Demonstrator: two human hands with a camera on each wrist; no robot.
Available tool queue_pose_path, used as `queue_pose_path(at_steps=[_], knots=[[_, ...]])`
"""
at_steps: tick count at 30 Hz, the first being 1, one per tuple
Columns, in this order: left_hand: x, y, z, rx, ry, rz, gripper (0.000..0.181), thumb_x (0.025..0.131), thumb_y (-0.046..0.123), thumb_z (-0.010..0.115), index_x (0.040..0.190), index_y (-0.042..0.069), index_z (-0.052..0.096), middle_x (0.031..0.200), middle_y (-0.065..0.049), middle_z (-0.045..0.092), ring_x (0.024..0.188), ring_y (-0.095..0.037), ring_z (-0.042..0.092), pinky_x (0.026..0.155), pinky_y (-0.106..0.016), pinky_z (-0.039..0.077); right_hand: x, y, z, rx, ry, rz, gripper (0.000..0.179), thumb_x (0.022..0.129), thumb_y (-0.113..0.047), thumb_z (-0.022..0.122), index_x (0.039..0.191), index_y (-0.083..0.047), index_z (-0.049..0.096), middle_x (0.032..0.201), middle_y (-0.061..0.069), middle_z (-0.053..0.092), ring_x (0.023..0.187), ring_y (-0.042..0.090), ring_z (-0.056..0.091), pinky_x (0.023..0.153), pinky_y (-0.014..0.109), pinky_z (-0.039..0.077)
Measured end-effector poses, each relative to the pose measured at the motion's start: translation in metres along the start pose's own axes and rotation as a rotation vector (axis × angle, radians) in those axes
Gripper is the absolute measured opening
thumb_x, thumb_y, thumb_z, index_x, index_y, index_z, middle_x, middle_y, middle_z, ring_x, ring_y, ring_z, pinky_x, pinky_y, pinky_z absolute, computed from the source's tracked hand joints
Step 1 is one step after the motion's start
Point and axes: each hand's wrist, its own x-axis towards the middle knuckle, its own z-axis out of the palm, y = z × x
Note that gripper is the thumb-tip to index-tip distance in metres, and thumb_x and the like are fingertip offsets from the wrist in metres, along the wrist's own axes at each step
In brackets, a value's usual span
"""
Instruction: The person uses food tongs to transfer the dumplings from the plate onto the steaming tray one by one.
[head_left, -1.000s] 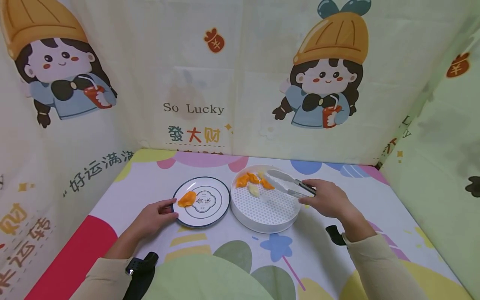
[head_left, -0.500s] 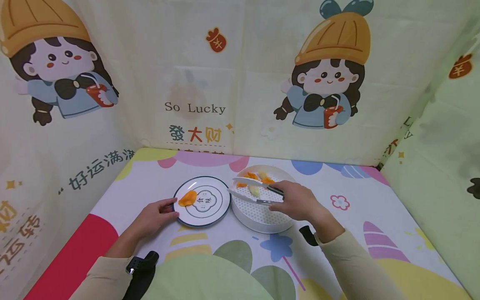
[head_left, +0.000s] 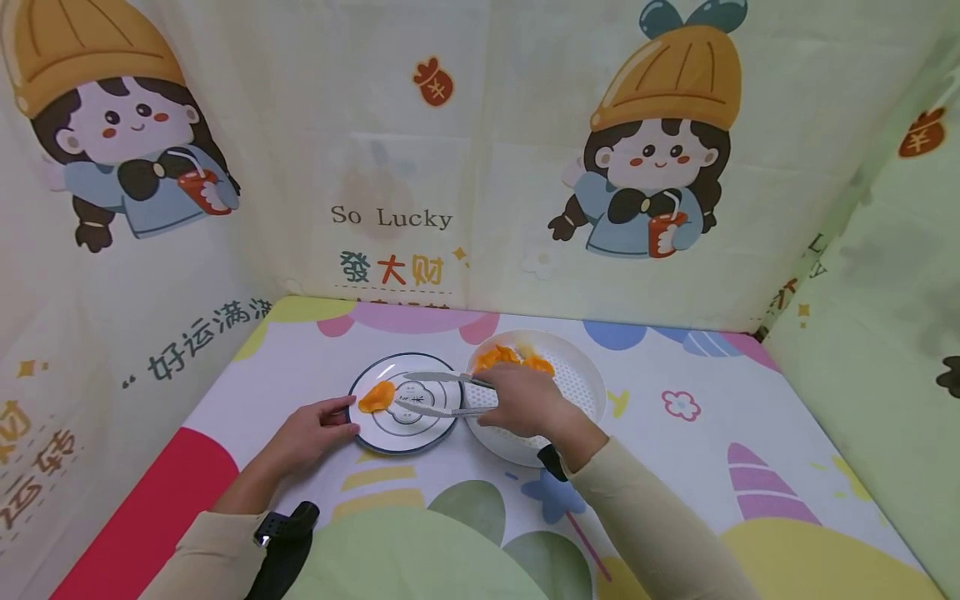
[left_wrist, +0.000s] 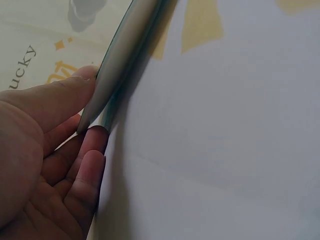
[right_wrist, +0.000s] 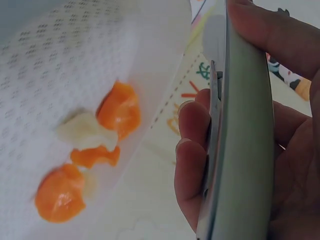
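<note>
My left hand [head_left: 303, 437] pinches the left rim of a white, blue-edged plate [head_left: 405, 442], with thumb and fingertips on either side of the rim [left_wrist: 125, 55] in the left wrist view. On the plate's left side lies one orange dumpling-like piece [head_left: 377, 397]. My right hand [head_left: 528, 402] grips metal tongs [head_left: 442, 412] by the handle [right_wrist: 245, 140]. The tongs' arms are spread and reach over the plate, their tips just right of the orange piece. Nothing shows between the tips.
Right beside the plate stands a round white perforated tray [head_left: 588, 387]. Several orange pieces [right_wrist: 60, 195] and a pale piece [right_wrist: 85, 131] lie in it, partly behind the right hand in the head view. A printed cloth wall [head_left: 495, 183] closes off the table's back.
My right hand has carried the tongs leftward from over the white tray to over the plate. The left hand has stayed at the plate's rim.
</note>
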Motion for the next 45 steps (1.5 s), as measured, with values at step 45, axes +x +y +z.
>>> queue_pose_path(at_steps=[45], knots=[[-0.003, 0.0, 0.0, 0.016, 0.001, 0.045, 0.07, 0.091, 0.038, 0.074, 0.148, 0.005, 0.048, 0.121, -0.018, 0.064, 0.113, -0.035, 0.054, 0.098, -0.054, 0.048, 0.023, -0.021, 0.003, -0.112, -0.121, -0.017, 0.052, 0.085, -0.039, 0.079, 0.132, -0.022, 0.065, 0.115, -0.003, 0.066, 0.096, 0.018, 0.057, 0.077, 0.034, 0.05]])
